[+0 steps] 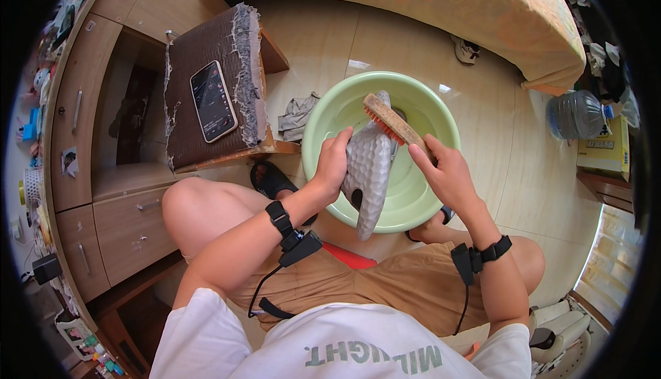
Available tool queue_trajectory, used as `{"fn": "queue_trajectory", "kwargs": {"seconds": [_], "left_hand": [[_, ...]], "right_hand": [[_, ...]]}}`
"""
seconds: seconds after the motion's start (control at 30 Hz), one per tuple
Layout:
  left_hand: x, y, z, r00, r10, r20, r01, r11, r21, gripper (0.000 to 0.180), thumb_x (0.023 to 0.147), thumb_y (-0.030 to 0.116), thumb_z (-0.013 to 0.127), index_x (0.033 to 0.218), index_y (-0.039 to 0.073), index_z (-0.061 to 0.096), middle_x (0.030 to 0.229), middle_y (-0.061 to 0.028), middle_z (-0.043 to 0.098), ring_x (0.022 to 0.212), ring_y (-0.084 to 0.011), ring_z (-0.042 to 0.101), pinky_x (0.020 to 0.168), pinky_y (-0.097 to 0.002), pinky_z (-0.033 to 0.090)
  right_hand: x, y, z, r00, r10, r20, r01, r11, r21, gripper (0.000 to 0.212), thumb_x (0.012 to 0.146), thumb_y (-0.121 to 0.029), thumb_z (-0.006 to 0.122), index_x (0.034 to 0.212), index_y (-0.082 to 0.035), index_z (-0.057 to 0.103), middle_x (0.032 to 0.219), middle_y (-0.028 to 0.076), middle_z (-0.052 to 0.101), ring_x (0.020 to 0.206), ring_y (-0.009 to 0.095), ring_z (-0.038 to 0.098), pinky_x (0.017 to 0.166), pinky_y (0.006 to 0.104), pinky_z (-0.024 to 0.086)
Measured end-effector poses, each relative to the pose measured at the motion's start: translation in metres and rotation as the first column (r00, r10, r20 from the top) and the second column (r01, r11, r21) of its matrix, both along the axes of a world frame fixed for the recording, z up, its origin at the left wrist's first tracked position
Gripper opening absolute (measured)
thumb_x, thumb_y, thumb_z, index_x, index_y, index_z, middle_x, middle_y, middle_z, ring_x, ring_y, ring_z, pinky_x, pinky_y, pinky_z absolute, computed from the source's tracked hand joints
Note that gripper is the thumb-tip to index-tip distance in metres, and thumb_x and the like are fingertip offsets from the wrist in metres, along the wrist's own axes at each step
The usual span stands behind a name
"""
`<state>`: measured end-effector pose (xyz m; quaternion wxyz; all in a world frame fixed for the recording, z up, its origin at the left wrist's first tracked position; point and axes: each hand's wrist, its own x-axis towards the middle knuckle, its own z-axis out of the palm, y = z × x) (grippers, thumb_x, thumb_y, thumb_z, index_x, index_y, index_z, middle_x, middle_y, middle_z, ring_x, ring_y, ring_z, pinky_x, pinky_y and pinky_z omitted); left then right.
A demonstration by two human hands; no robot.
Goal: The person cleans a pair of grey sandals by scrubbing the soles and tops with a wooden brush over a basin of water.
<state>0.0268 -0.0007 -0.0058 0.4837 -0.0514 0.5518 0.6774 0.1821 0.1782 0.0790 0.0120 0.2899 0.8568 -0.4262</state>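
Note:
My left hand point(333, 164) grips the side of a grey shoe point(370, 169) with a dimpled, faceted surface. The shoe is tilted over a pale green basin point(449, 128), its lower end reaching past the near rim. In my right hand point(444, 172) is a wooden scrubbing brush point(399, 123) with orange-red bristles, its handle pointing toward me. The bristles face down and left against or just above the shoe's upper part; contact is hard to make out. Part of the basin's inside is hidden behind shoe and brush.
Left of the basin stands a stool point(189, 48) with a frayed brown cover, carrying a phone point(213, 101). A grey cloth point(297, 116) lies between stool and basin. A draped bed point(413, 7) spans the far side. A water jug point(575, 115) and yellow box point(609, 148) are at right.

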Motion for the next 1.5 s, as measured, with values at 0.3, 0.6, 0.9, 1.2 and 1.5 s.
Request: {"fn": "queue_trajectory", "kwargs": {"seconds": [0.3,0.6,0.9,1.2,1.5], "left_hand": [[0.000,0.003,0.002,0.999,0.038,-0.001,-0.038,0.999,0.019,0.050,0.107,0.040,0.052,0.099,-0.005,0.071,0.093,-0.0090,0.074,0.083,-0.0152,0.068,0.079,-0.0314,0.050],[-0.003,0.003,-0.017,1.000,0.015,-0.025,-0.015,1.000,-0.022,0.048,0.107,0.040,0.054,0.081,0.001,0.065,0.077,-0.0023,0.064,0.071,-0.0119,0.057,0.069,-0.0319,0.045],[0.001,0.004,-0.022,0.998,0.013,-0.062,-0.013,1.000,-0.013,0.048,0.106,0.041,0.054,0.076,0.003,0.062,0.073,-0.0007,0.061,0.069,-0.0110,0.054,0.068,-0.0310,0.043],[0.002,0.005,-0.021,0.997,0.022,-0.078,-0.025,0.999,-0.037,0.049,0.106,0.041,0.054,0.072,0.006,0.058,0.069,0.0015,0.055,0.066,-0.0102,0.049,0.065,-0.0311,0.040],[-0.003,0.003,-0.029,0.990,0.048,-0.130,-0.053,0.998,-0.034,0.049,0.105,0.040,0.055,0.069,0.007,0.055,0.065,0.0027,0.051,0.061,-0.0096,0.045,0.060,-0.0321,0.036]], "right_hand": [[0.001,-0.002,0.002,0.997,-0.003,-0.081,0.000,0.999,-0.040,0.044,0.103,-0.042,0.065,0.114,0.000,0.065,0.071,0.022,0.062,0.061,0.033,0.060,0.060,0.0420,0.046],[0.000,-0.001,0.005,0.999,0.024,-0.041,-0.026,0.999,-0.042,0.042,0.101,-0.038,0.067,0.121,-0.001,0.063,0.073,0.023,0.065,0.059,0.034,0.062,0.060,0.0414,0.049],[0.003,0.010,-0.009,0.999,-0.040,0.002,0.040,0.998,0.058,0.047,0.102,-0.038,0.065,0.133,-0.004,0.063,0.070,0.022,0.064,0.056,0.033,0.061,0.059,0.0424,0.048],[0.000,0.004,0.002,0.997,-0.073,0.024,0.073,0.997,0.030,0.069,0.102,-0.038,0.064,0.162,-0.013,0.038,0.057,0.019,0.058,0.050,0.033,0.055,0.057,0.0432,0.046],[0.002,0.001,0.003,0.999,-0.034,-0.039,0.035,0.999,0.005,0.043,0.101,-0.038,0.066,0.124,-0.002,0.068,0.071,0.021,0.066,0.060,0.033,0.064,0.063,0.0399,0.050]]}}
